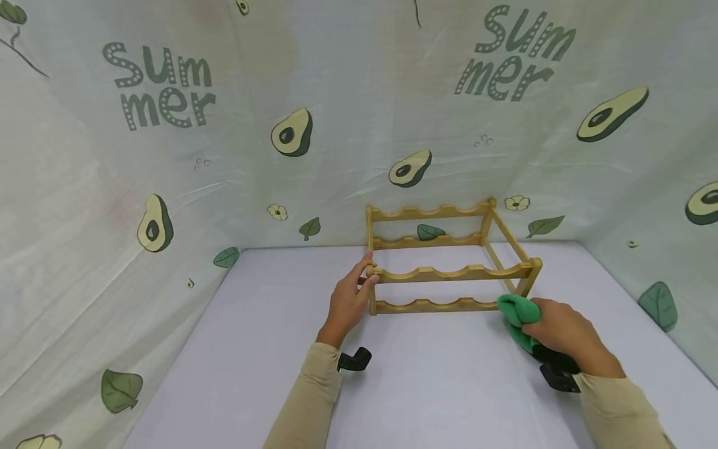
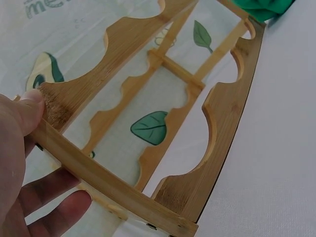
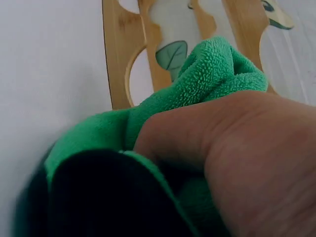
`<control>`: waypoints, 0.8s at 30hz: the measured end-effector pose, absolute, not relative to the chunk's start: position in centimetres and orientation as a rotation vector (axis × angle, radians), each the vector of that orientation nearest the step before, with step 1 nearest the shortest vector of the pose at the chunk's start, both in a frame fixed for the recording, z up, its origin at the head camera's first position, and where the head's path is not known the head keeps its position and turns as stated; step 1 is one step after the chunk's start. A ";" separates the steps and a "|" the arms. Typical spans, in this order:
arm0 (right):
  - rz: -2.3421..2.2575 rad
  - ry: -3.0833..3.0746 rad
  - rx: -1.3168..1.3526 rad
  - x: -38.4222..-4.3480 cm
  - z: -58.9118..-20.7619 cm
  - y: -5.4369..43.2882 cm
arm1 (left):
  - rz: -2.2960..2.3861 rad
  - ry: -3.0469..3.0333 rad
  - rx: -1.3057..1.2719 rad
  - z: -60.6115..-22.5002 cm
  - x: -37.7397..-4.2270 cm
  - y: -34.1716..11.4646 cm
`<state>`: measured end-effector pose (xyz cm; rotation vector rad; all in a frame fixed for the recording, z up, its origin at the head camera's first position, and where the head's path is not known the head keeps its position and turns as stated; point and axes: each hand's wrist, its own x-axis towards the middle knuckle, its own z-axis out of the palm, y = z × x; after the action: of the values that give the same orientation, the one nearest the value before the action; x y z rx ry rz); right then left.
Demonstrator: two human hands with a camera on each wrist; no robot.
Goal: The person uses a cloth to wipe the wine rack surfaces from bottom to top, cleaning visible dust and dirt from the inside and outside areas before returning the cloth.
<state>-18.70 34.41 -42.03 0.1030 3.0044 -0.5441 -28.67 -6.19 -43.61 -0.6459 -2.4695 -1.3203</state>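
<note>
A wooden wine rack (image 1: 443, 274) with scalloped rails stands at the back of the white table. My left hand (image 1: 348, 305) grips its front left corner post; in the left wrist view the thumb (image 2: 30, 106) lies on the top of the post and the fingers pass behind it. A bunched green cloth (image 1: 518, 315) is in my right hand (image 1: 563, 330), at the rack's front right lower corner. Up close, the terry cloth (image 3: 207, 74) folds around the right fingers and hides part of the rack's end behind it.
The white tabletop (image 1: 426, 386) stretches in front of the rack. A printed curtain (image 1: 348, 93) with avocados and leaves hangs right behind the rack and along both sides. A black wrist camera mount (image 1: 356, 360) sits beneath the left wrist.
</note>
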 end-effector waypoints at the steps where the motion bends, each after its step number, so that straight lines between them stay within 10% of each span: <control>1: -0.555 3.005 0.104 -18.9 -41.9 34.5 | -1.320 -2.466 -0.644 -43.6 -28.7 -6.2; 24: -0.992 3.778 0.274 -18.0 -40.2 33.5 | -1.324 -2.476 -0.659 -43.4 -28.7 -6.2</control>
<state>-18.01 33.52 -40.20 0.2735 3.7777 -0.9918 -28.65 -6.21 -43.38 -0.6593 -2.4763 -1.3244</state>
